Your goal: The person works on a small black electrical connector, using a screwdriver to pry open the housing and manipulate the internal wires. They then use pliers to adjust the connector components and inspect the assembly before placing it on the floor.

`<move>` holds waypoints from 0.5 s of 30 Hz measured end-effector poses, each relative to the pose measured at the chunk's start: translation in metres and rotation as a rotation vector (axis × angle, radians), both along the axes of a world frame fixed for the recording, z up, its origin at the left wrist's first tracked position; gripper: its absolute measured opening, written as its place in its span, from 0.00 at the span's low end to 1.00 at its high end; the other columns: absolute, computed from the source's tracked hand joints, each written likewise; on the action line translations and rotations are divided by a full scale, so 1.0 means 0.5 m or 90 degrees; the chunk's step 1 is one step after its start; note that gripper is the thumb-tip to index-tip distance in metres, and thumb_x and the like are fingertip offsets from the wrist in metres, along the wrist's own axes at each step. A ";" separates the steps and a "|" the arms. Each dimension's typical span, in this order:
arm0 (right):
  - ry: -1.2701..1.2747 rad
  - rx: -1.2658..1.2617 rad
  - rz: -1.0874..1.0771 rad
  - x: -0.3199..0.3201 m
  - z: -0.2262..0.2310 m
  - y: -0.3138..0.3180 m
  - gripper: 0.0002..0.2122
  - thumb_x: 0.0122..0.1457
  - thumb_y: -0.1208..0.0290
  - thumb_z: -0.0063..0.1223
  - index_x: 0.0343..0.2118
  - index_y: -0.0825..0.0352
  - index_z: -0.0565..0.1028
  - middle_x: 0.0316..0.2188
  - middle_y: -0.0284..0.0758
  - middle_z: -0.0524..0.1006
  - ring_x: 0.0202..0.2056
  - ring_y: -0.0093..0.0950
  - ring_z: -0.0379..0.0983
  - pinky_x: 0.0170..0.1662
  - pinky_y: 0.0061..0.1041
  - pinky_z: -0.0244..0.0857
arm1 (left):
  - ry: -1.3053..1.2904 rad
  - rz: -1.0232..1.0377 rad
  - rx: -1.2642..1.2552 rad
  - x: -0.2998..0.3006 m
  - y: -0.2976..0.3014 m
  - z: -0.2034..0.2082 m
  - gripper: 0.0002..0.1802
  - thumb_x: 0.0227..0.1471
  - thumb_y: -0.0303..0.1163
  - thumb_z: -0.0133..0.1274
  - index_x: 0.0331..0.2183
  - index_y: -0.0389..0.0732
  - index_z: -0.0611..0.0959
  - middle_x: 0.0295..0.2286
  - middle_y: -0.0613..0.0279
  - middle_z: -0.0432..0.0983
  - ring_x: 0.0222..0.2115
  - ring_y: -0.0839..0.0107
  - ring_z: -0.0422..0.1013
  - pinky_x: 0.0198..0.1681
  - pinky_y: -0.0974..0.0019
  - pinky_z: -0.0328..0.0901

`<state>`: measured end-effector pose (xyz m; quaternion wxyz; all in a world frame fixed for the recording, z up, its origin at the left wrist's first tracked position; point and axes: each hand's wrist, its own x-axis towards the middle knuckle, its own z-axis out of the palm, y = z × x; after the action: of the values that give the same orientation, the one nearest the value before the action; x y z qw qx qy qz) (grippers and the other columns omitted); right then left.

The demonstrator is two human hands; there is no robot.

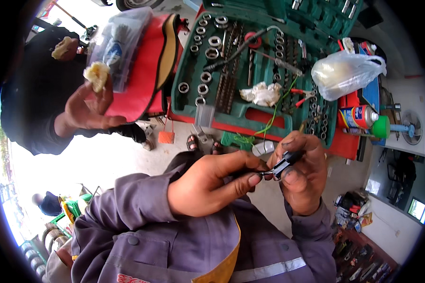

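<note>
- big open green plastic socket-set case [250, 115] fills the top middle, rows of chrome sockets along its left edge and bits down the centre; a crumpled white rag [262, 93] sits near its front edge, with a thin green wire [274, 118] trailing off that edge
- another person in a dark top at the top left holds a piece of pale bread-like food [97, 75] in one hand [87, 111], next to a red bag [141, 70] with a clear plastic pouch [115, 45] on it
- clear plastic bag [347, 70] rests at the case's right edge, with a spray can with a green cap [363, 118] just below it
- left hand [208, 186] is closed, thumb and forefinger pinched on the near end of the small black plastic connector [283, 164]
- right hand [302, 177] is curled round the same connector, fingertips gripping its far end, so the part sits between both hands, in the air below the case's front edge
- looks to me like the fiddly bit, working something in or out of the connector; next move probably needs a steady pinch and a small pull or push
- nothing sits between the hands, though fingers hide most of the connector, so I can't tell its exact shape
</note>
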<state>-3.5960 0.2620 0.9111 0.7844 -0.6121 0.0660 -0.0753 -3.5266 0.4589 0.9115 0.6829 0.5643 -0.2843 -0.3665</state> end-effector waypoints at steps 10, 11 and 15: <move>0.053 -0.098 -0.112 -0.017 -0.018 -0.035 0.18 0.62 0.71 0.55 0.53 0.70 0.68 0.35 0.33 0.72 0.31 0.17 0.67 0.33 0.18 0.64 | 0.084 0.155 -0.021 -0.021 0.045 -0.047 0.13 0.65 0.27 0.46 0.49 0.33 0.73 0.35 0.62 0.77 0.34 0.77 0.72 0.39 0.71 0.68; 0.080 -0.162 -0.182 -0.028 -0.024 -0.058 0.16 0.62 0.72 0.55 0.51 0.70 0.69 0.34 0.32 0.72 0.31 0.17 0.68 0.34 0.18 0.64 | 0.103 0.181 -0.073 -0.022 0.052 -0.063 0.15 0.65 0.26 0.46 0.52 0.35 0.70 0.34 0.58 0.76 0.33 0.74 0.72 0.38 0.70 0.68; 0.069 -0.487 -0.402 -0.054 -0.077 -0.210 0.10 0.64 0.76 0.52 0.47 0.71 0.73 0.33 0.29 0.72 0.34 0.17 0.69 0.36 0.19 0.65 | 0.158 0.175 -0.148 -0.011 0.056 -0.077 0.17 0.65 0.26 0.45 0.55 0.41 0.68 0.33 0.54 0.75 0.30 0.68 0.73 0.36 0.67 0.67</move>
<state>-3.6228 0.1571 0.8724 0.4380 -0.8092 0.2564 -0.2961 -3.5319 0.4870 0.8731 0.8165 0.4661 -0.1589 -0.3014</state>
